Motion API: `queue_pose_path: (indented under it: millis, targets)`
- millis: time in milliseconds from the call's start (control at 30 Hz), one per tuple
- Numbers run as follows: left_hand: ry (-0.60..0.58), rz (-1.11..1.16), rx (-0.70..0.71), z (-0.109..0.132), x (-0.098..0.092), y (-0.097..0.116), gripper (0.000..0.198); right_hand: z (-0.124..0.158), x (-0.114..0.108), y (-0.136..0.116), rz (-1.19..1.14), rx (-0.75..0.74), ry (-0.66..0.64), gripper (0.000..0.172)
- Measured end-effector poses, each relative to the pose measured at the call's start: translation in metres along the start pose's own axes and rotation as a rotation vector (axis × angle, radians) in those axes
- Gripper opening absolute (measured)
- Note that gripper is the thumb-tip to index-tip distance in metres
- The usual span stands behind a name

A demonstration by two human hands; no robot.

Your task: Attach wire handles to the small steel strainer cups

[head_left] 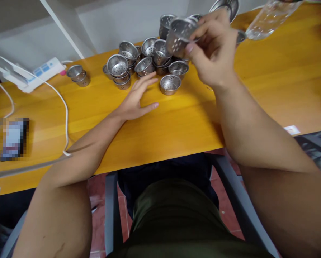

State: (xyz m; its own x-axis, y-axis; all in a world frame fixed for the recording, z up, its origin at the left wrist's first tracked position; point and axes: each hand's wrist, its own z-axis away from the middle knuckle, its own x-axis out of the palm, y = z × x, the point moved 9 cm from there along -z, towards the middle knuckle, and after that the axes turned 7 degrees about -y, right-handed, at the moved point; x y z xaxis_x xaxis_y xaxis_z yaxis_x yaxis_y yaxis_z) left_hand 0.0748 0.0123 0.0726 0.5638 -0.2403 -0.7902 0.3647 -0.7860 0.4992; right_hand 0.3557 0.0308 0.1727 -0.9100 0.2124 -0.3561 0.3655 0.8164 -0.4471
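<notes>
My right hand (215, 46) pinches the rim of a perforated metal cup (178, 37) and holds it up above the pile. My left hand (137, 96) is open, fingers stretched out just over the tabletop. Close to its fingertips sits a tilted metal cup (144, 67). A single cup (170, 85) stands upright to the right of that hand. Behind it is another upright cup (178, 68). Left of my fingers rises a nested stack of cups (118, 66). Several more cups (161, 52) crowd together toward the wall, partly hidden by the raised cup and my right hand.
Two cups (78, 74) lean together farther left, beside a white power strip (44, 73). A white cable (60, 93) runs across the yellow table (160, 132). A blurred phone-like object (13, 139) lies at left. A clear plastic bottle (270, 19) stands at the back right.
</notes>
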Motion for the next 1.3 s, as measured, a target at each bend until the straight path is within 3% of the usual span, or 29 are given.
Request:
queue_pose_path:
  millis: [100,233,400,500,567,667,800,967,1100,1300]
  targets:
    - [-0.162,-0.055,-0.008,-0.006,0.011,0.022,0.118,-0.002,-0.013,0.026,0.107,0.051,0.173,0.079]
    - [-0.216,-0.099,-0.021,-0.011,0.021,0.023,0.114,0.002,-0.016,0.032,0.124,0.091,0.312,0.058]
    - [-0.119,-0.226,-0.022,-0.010,0.014,0.013,0.060,0.005,-0.001,0.024,0.098,0.104,0.146,0.033]
    - [-0.119,-0.243,-0.010,-0.009,0.011,0.014,0.038,0.008,0.002,0.019,0.085,0.128,0.116,0.025]
    - [-0.136,-0.222,0.004,-0.008,0.010,0.018,0.029,0.009,0.007,0.015,0.066,0.131,0.074,0.027]
    - [-0.140,-0.175,0.032,-0.006,0.008,0.024,0.021,0.009,0.013,0.013,0.016,0.145,-0.004,0.045]
    - [-0.040,-0.114,0.017,-0.002,-0.002,0.022,0.028,0.011,0.019,0.025,0.012,0.207,-0.154,0.058]
    - [0.259,-0.091,-0.026,0.006,-0.022,-0.001,0.061,0.016,0.032,0.042,-0.002,0.211,-0.425,0.073]
    - [0.366,-0.114,-0.070,0.010,-0.029,-0.020,0.076,0.028,0.058,0.038,-0.016,0.173,-0.694,0.066]
    - [0.335,-0.130,-0.070,0.008,-0.032,-0.020,0.078,0.044,0.075,0.031,0.081,0.227,-0.633,0.056]
